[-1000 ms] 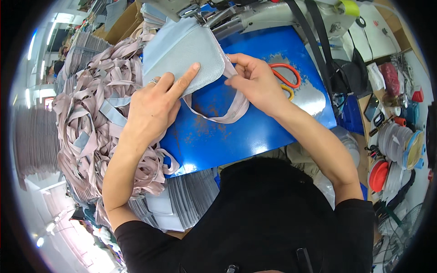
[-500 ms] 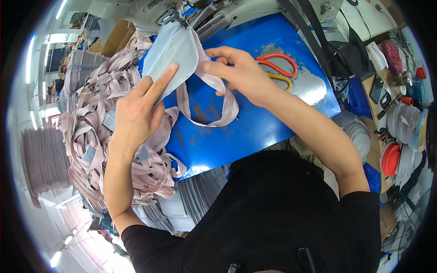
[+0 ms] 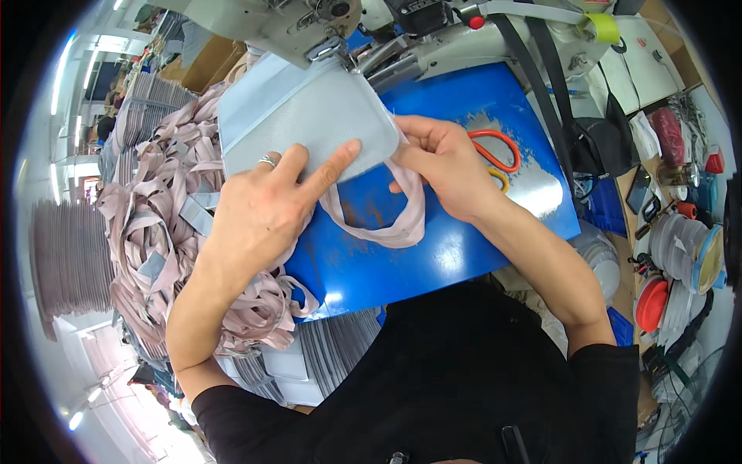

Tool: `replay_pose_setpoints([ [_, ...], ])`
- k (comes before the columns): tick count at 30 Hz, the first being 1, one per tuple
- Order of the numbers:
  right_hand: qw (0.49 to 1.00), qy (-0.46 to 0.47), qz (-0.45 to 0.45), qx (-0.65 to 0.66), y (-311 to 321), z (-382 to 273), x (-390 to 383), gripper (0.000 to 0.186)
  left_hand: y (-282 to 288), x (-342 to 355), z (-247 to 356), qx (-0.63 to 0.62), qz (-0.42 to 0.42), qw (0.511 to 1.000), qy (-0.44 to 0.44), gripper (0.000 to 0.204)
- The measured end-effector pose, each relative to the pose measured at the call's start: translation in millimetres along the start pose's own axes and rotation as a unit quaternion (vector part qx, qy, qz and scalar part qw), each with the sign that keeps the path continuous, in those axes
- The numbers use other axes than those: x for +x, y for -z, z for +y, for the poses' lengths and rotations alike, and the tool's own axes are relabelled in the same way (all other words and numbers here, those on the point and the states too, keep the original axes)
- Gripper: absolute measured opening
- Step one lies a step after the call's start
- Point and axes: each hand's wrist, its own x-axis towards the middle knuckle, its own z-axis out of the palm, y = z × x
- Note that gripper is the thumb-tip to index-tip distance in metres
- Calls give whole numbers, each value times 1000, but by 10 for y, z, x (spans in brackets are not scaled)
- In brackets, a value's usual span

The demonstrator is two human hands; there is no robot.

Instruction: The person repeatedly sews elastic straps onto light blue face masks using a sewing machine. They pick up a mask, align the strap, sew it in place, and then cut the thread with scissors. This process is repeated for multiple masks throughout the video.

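A light grey-blue fabric panel (image 3: 286, 104) with a rounded corner runs under the metal presser (image 3: 328, 50) of a sewing machine. My left hand (image 3: 267, 209) grips its near edge, index finger extended on the surface, the other fingers bent. At the panel's right edge, my right hand (image 3: 444, 166) pinches a pale pink tape (image 3: 386, 236), which hangs in a loop over the blue work plate (image 3: 448, 255). Part of that hand's grip is hidden behind the panel. Red-handled scissors (image 3: 508, 153) and a yellow handle (image 3: 501, 178) lie just right of my right hand.
A tangled heap of pink tapes (image 3: 147, 224) fills the left side, beside stacked grey pieces (image 3: 66, 255). More stacked panels (image 3: 325, 348) are below the plate. Black straps (image 3: 549, 93) hang right of the machine, near spools (image 3: 672, 255) and small tools on a side surface.
Half a second ago the panel looked narrower and tilted; now it shows wider and flatter. Both hands and the panel sit lower in the picture, partly as the view has shifted.
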Motion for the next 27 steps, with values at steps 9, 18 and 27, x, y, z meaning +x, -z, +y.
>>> replay_pose_setpoints([
  [9,1000,-5,-13,8,39,-26,551,39,-34,321,-544,15,12,999,-29,70],
  [18,977,126,34,-167,269,358,572,37,-51,412,-670,35,7,998,-43,70],
  [27,997,35,50,-50,-73,86,578,27,-45,424,-710,51,11,997,-62,70],
])
